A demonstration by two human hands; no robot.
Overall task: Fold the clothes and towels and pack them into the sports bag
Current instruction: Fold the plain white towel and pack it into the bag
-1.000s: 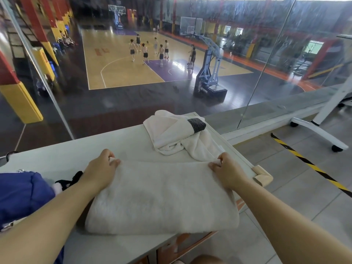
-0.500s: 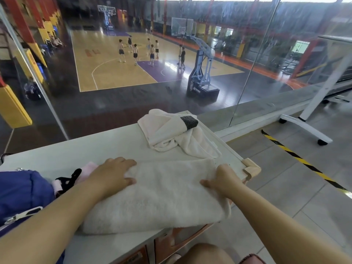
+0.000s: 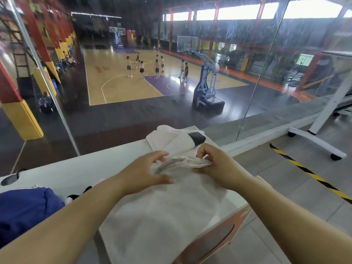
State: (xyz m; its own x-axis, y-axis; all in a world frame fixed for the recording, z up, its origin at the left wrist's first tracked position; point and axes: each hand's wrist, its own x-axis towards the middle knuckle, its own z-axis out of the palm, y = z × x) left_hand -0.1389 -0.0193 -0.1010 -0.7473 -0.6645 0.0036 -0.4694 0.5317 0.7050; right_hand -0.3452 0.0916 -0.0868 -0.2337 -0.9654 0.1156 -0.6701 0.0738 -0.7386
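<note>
A white towel (image 3: 167, 216) lies folded on the pale bench (image 3: 85, 168), its near part hanging over the bench's front edge. The person's left hand (image 3: 142, 174) and right hand (image 3: 217, 168) meet at the towel's far edge, where the cloth is bunched up and lifted off the layers beneath. The left fingers (image 3: 160, 154) curl over that bunched edge with the thumb under it, and the right fingers (image 3: 202, 152) and thumb pinch the same edge just beside them; motion blur hides the finer grip. Just beyond the towel sits a crumpled cream cloth (image 3: 167, 139) with a dark grey patch (image 3: 197, 139) on top. To the left of the towel, behind the left forearm, lies the blue sports bag (image 3: 24, 210), with a black and pink item (image 3: 76, 197) between bag and towel. Further beyond the towel, a glass wall (image 3: 133, 119) overlooks a basketball court (image 3: 122, 86).
</note>
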